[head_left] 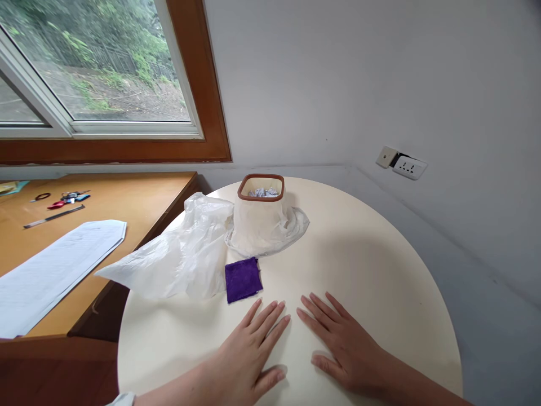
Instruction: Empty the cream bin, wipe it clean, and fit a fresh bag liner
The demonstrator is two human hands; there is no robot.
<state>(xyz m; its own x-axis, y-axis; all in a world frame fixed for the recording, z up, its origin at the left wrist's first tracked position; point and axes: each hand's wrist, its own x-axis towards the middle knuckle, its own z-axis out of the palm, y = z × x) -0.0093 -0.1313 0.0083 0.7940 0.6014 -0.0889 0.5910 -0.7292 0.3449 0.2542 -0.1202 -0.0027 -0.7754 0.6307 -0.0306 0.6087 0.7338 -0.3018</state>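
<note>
My left hand (249,352) lies flat on the round cream table (380,270), fingers stretched out and holding nothing. My right hand (342,344) rests flat beside it, palm down and open too. Just beyond my left fingertips sits a small folded purple cloth (242,279). Behind the cloth stands a small white bin with a brown rim (261,211), lined with a plastic bag and holding crumpled paper. A loose white plastic bag (177,254) lies to the left of the bin and cloth.
A wooden desk (127,197) adjoins the table on the left, carrying white paper sheets (54,268), a pen (53,216) and small items. A window is above it. A wall socket (408,167) sits on the right wall.
</note>
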